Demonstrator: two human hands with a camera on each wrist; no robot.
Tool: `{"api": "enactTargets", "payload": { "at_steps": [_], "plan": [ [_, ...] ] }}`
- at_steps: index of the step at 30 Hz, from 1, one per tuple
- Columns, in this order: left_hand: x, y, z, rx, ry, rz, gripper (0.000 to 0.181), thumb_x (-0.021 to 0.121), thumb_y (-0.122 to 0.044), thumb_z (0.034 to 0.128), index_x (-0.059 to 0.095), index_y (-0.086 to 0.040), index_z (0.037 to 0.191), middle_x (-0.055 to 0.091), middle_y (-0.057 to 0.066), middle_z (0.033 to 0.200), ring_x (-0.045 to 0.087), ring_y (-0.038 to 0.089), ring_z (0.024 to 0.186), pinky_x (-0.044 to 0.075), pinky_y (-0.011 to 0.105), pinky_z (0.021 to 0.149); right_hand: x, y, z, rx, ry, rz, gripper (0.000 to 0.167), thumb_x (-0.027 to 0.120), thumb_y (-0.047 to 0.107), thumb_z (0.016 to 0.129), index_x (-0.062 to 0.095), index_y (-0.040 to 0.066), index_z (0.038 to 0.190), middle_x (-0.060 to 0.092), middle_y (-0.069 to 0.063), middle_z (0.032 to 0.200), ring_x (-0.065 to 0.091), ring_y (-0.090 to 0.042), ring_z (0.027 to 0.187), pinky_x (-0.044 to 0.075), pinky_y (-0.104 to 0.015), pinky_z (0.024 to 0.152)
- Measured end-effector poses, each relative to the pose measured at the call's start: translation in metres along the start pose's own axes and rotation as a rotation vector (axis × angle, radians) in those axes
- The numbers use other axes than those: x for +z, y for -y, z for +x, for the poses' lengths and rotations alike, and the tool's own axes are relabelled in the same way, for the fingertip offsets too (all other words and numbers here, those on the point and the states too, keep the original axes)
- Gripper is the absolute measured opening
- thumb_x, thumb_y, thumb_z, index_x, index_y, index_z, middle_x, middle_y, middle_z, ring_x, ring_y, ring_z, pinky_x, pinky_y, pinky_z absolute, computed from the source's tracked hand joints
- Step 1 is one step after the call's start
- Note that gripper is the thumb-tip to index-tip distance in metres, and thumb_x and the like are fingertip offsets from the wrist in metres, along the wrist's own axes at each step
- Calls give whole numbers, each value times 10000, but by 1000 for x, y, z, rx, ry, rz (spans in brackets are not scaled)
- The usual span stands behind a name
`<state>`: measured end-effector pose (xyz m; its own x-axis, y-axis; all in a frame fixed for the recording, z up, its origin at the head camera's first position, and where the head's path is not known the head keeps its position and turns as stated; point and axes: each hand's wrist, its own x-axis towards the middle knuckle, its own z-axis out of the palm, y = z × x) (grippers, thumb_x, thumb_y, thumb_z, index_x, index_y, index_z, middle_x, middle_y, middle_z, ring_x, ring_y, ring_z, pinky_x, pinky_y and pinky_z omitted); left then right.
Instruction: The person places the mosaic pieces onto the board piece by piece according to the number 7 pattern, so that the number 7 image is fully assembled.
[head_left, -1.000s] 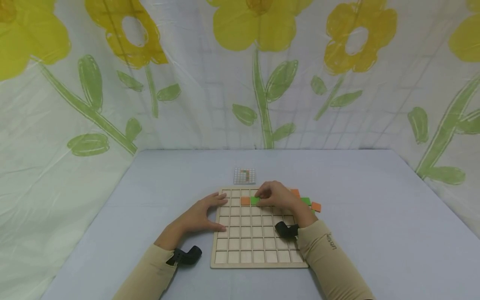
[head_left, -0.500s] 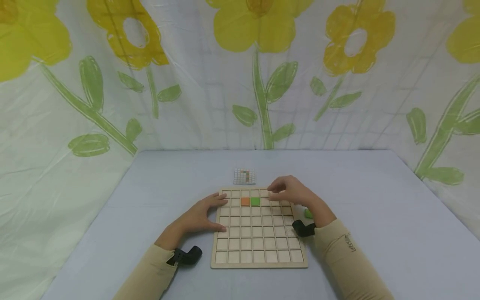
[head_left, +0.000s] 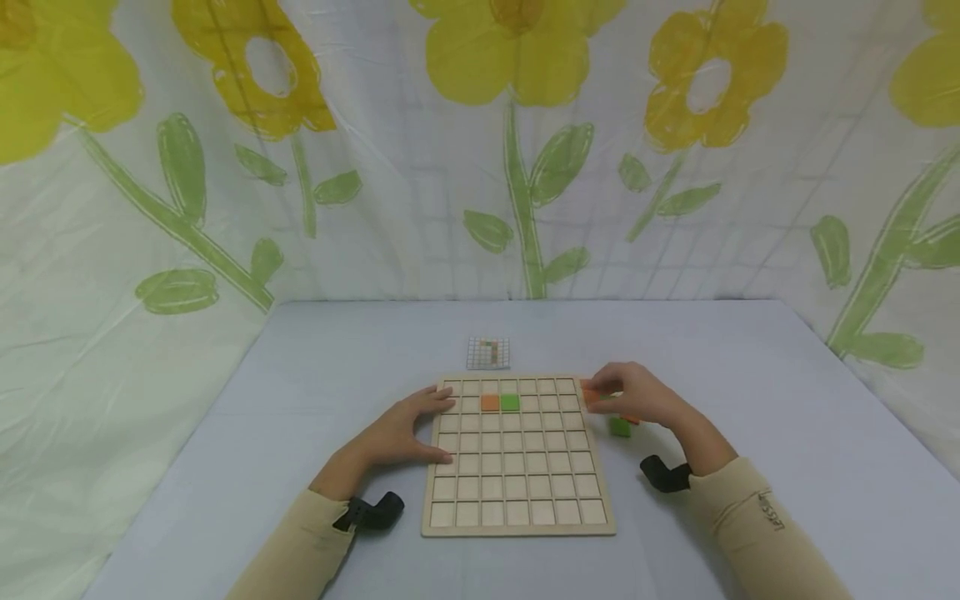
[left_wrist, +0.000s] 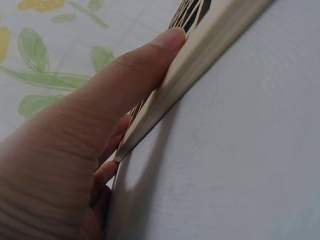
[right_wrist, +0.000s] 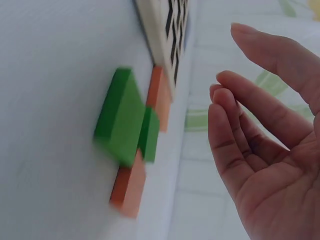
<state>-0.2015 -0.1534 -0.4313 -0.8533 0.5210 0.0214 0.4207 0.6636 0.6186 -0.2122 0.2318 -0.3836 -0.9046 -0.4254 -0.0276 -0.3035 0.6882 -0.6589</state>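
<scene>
Loose square tiles (right_wrist: 120,117), two green and two orange, lie on the cloth (head_left: 720,358) by the right edge of the gridded board (head_left: 517,531), no evident long axis, below the right hand (head_left: 632,395), which is the nearer one. Right thumb stands apart from the bent fingers, nothing between them, a gap to the tiles; left hand (head_left: 405,429) is spread, thumb and fingertips resting on the board's left edge.

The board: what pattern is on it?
The board has a square grid, clearest in the head view.
</scene>
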Motion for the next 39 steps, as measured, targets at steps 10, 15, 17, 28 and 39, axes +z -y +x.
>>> {"api": "enactTargets", "payload": {
  "at_steps": [10,15,17,28,39],
  "plan": [
    [0,-1,-1,-5,4,-14,861,810,-501,625,502,-153,1350,355,7,1500,214,279,1430,214,528,1147,-6,-25,-25,89,-56,7,358,726,207,802,658,15,1097,653,-124,1072,620,-266,991,524,-362,809],
    [-1,0,-1,3,1,-17,854,807,-499,632,500,-154,1351,352,7,1501,209,275,1432,209,527,1150,-10,-33,-34,134,-100,-12,398,737,223,790,651,2,1110,636,-175,1117,606,-321,1033,526,-428,853],
    [0,0,-1,3,4,-17,855,805,-504,633,499,-158,1352,350,3,1503,206,272,1433,210,526,1150,-10,-37,-37,157,-107,-30,409,749,225,778,652,-1,1104,643,-174,1113,603,-323,1035,526,-427,856],
    [0,-2,0,9,1,-4,854,808,-500,630,505,-150,1347,362,14,1497,221,279,1428,219,531,1144,-9,-47,-42,144,-109,-55,374,779,207,744,671,-6,1032,668,-135,1015,624,-249,932,518,-267,746],
    [0,-2,-1,6,-3,-2,856,807,-495,633,499,-146,1352,365,16,1495,222,284,1427,221,526,1145,-2,-47,-39,142,-135,-69,270,757,139,758,682,4,980,669,-96,950,600,-180,859,500,-238,695]
  ]
}}
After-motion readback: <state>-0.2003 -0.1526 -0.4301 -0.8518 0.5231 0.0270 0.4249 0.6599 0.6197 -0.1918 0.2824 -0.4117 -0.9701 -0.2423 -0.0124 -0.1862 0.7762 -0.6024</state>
